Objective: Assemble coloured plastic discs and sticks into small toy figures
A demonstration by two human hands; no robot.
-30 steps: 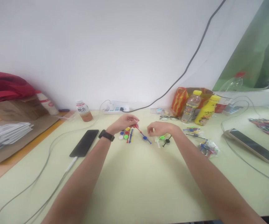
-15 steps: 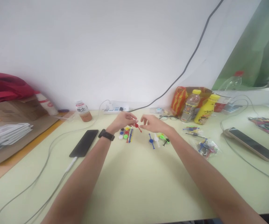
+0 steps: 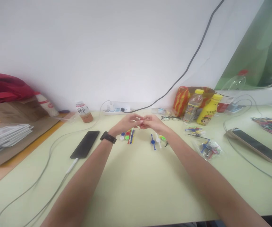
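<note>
- Grip, left hand [image 3: 126, 124]: thumb and fingertips pinch a small red piece [image 3: 142, 118] above the desk [image 3: 136, 179].
- Grip, right hand [image 3: 155, 124]: fingertips are closed on the same red piece, meeting those of the left hand. The exact contact points are hidden by the fingers.
- Red piece: located between the two hands, mostly covered. One thin end projects upward, the other downward.
- Left wrist: fitted with a black wristband [image 3: 108, 137].
- Below the left hand: coloured discs [image 3: 127, 137] lie grouped on the desk. Narrow sticks [image 3: 132, 137], including red, blue and yellow ones, lie just beside them, roughly parallel.
- Below the right hand: a blue piece [image 3: 153, 142] with a round centre and two arms lies flat. A white piece [image 3: 158, 140] lies next to it, then a green piece [image 3: 163, 138], partly behind the wrist.
- Right of the right forearm: a clear bag [image 3: 208, 149] contains further coloured parts.
- Left of the left forearm: a black phone [image 3: 85, 144] lies with a white cable plug [image 3: 72, 165] at its near end.
- Rear of desk: eyeglasses [image 3: 171, 118] lie near two yellow-capped bottles [image 3: 207, 110], which stand upright.
</note>
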